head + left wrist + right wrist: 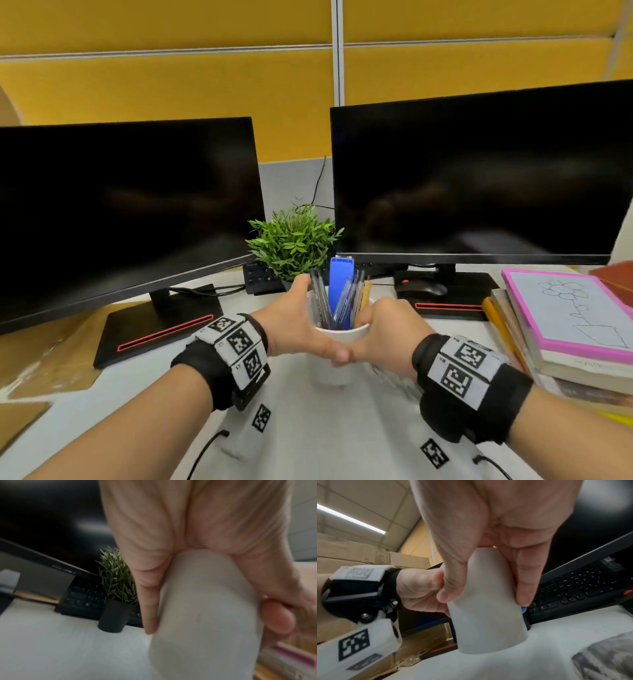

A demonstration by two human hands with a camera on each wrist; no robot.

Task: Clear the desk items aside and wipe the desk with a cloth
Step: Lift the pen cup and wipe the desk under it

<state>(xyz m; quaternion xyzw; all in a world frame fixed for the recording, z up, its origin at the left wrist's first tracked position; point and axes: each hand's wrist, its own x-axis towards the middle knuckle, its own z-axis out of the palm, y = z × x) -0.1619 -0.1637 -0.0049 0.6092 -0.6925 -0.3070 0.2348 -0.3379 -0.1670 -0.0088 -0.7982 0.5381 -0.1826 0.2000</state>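
A white cup (337, 368) full of pens (342, 298) and a blue flat piece stands at the desk's middle, between the two monitors. My left hand (298, 325) wraps its left side and my right hand (387, 329) its right side, thumbs meeting at the front. The left wrist view shows the cup (205, 615) held between fingers (149, 615) and thumb. From the right wrist the cup (486, 615) looks gripped the same way; whether its base touches the desk (505, 666) is unclear. A mottled grey cloth (604, 658) lies on the desk at the near right.
Two dark monitors (126, 212) (479, 178) stand at the back, with a potted plant (294, 240), a black keyboard (260, 277) and a mouse (423, 289) behind the cup. A stack of books (565, 335) topped by a pink-framed board fills the right. Cardboard (44, 356) lies left.
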